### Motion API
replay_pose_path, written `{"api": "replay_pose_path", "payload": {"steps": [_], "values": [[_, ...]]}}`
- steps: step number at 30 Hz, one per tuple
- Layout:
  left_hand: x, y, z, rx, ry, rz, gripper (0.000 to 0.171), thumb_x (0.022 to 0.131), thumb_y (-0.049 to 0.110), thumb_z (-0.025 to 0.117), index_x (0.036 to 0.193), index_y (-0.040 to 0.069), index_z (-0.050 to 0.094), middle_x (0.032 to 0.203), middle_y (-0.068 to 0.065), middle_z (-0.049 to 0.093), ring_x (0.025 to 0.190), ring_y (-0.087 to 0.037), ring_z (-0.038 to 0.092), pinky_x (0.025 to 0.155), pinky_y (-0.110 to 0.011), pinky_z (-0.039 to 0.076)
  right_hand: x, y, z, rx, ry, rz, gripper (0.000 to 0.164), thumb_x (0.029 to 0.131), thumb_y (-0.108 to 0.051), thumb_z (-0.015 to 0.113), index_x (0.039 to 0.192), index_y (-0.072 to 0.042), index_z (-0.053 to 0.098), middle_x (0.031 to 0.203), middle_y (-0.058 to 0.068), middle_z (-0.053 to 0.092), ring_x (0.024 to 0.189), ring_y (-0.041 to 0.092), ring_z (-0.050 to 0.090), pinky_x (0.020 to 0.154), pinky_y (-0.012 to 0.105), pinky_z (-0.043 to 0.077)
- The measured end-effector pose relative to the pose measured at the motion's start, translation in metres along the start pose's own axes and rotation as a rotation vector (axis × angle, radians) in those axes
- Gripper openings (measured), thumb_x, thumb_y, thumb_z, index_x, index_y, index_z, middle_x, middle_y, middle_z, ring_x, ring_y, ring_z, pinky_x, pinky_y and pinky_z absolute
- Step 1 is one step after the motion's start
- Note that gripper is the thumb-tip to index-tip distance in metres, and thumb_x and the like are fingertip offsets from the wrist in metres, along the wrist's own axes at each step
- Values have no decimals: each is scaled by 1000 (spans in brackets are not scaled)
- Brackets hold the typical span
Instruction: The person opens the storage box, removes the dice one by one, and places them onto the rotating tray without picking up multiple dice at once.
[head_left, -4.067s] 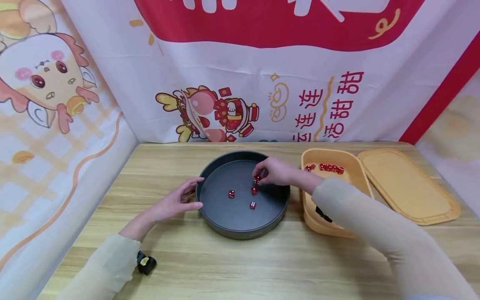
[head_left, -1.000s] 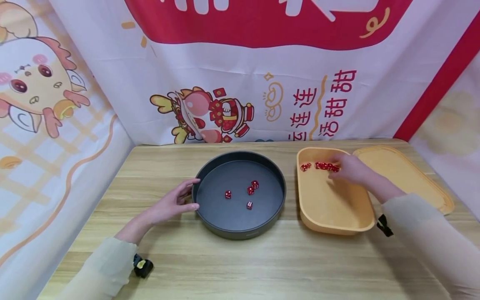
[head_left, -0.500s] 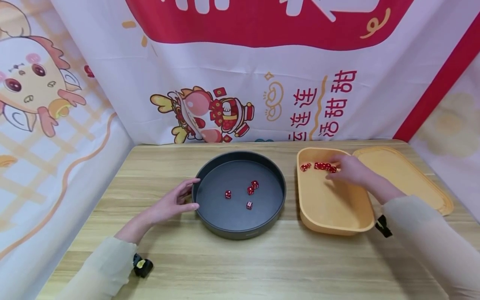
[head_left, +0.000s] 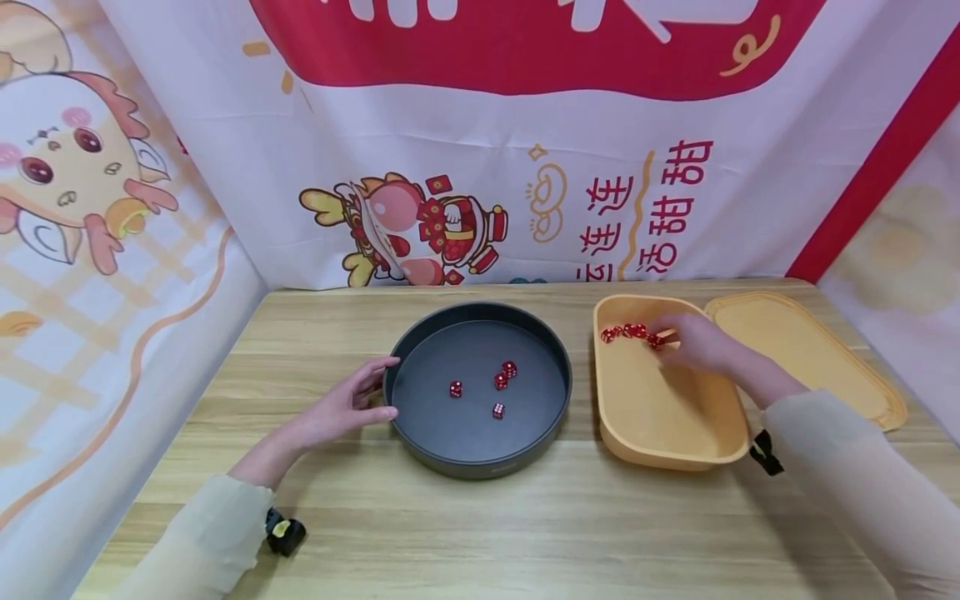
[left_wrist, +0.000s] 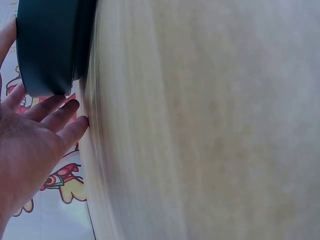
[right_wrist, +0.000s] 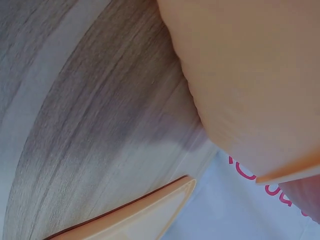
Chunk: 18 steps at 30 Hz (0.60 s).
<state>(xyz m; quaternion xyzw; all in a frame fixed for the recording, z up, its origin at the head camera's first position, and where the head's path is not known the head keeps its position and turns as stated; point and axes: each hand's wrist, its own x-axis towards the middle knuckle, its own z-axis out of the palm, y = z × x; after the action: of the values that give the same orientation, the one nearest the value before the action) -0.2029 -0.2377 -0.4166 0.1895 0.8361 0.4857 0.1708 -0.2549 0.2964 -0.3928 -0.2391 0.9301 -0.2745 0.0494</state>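
A round dark grey pan point(head_left: 480, 442) stands on the table with several red dice point(head_left: 500, 381) lying on its floor. My left hand point(head_left: 352, 404) rests at the pan's left side, thumb and fingers spread and touching its wall; the left wrist view shows the fingertips against the dark wall point(left_wrist: 47, 50). My right hand point(head_left: 693, 340) reaches into the orange rectangular box point(head_left: 660, 417), fingers bent around a red die point(head_left: 656, 342) near the box's far end. More red dice point(head_left: 633, 331) lie just left of the fingertips. In the right wrist view the box wall point(right_wrist: 250, 75) hides most of that hand.
The orange lid point(head_left: 810, 358) lies flat on the table right of the box. The wooden table point(head_left: 450, 533) ends against a printed cloth backdrop point(head_left: 465, 192) behind and a printed cloth at the left.
My right hand has moved from the pan to the box, leaving a die in the pan. In the last half second the box's dice shifted left at the fingertips. My left hand stays put.
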Motion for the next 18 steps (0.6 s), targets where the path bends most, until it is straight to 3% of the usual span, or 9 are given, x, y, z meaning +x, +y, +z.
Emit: {"api": "replay_pose_path", "payload": {"steps": [10,18], "values": [[-1,1,-1,5,2,-11,70,93,15,67,151,15,28,157,-22,21,142,-43,20,110,-56,25,1,0,2,83,-24,-11,23,76,16,71,97,10,65,95,20,68,89,38,68,79,47,56],[0,0,-1,13,4,-18,70,93,15,67,151,16,28,157,-22,22,142,-43,20,110,-56,25,3,3,5,-23,-37,-47,15,76,10,74,88,2,71,88,12,71,81,28,70,76,44,57]]}}
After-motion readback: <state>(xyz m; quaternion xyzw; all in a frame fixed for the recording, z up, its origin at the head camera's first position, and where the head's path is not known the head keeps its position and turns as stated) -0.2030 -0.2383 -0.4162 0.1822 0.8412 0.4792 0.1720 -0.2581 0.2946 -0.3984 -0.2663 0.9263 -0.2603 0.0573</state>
